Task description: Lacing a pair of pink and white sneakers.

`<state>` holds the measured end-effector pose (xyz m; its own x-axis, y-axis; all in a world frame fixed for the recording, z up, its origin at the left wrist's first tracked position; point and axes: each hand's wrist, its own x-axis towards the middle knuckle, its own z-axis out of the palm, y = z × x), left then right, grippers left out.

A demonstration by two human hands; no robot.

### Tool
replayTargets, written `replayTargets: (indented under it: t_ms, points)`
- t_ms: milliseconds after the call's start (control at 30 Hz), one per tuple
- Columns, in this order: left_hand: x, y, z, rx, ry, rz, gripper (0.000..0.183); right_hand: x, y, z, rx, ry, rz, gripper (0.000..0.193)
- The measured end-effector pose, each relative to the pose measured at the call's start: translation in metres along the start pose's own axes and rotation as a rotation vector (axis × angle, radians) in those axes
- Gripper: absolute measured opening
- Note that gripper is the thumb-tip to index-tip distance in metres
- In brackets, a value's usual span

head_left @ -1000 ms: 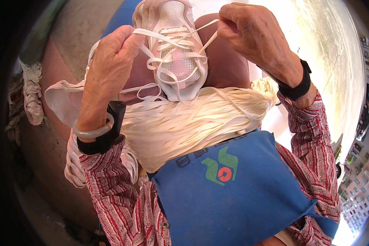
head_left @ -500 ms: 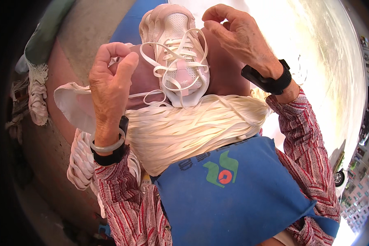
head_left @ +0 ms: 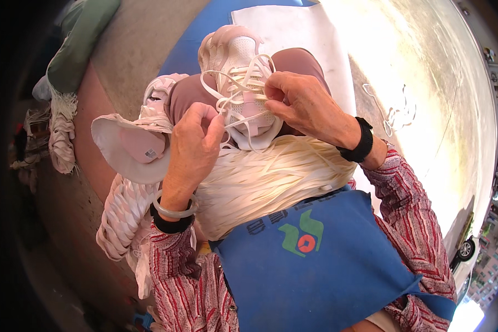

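Observation:
A white and pale pink sneaker (head_left: 235, 44) rests between my knees, its toe pointing away from me. The white shoelace (head_left: 227, 81) is threaded through it and lies in loose loops over the tongue. At the left edge of the loops, my left hand (head_left: 193, 141) pinches the shoelace between thumb and fingers. My right hand (head_left: 310, 102) is closed at the shoe's right side, thumb and forefinger against a loop of the lace; its other fingers are curled under. Below the shoe, a thick bundle of cream laces (head_left: 276, 174) lies across my lap.
A blue apron (head_left: 315, 265) covers my lap. Left of my knee are another sneaker (head_left: 163, 86), a pale shoe part (head_left: 144, 145) and a bundle of pinkish-white laces (head_left: 124, 216). Loose lace (head_left: 393, 116) lies on the floor at right, beside a white sheet (head_left: 310, 33).
Both hands have come down and inward from raised positions beside the shoe to the lace loops. The view has shifted, showing more of the sneaker at left and the white sheet.

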<state>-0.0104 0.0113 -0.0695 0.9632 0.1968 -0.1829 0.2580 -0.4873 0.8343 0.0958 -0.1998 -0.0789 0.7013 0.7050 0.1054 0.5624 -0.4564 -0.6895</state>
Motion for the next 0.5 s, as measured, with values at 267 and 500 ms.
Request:
replayTargets:
  t_ms: [267, 500]
  points:
    - [0.010, -0.011, -0.015, -1.055, -0.059, -0.174, 0.008, 0.005, -0.008, -0.001, -0.240, 0.011, -0.072, 0.009]
    - [-0.004, -0.011, -0.014, -0.440, -0.097, -0.197, 0.020, 0.022, -0.004, -0.005, 0.069, 0.016, -0.064, 0.009]
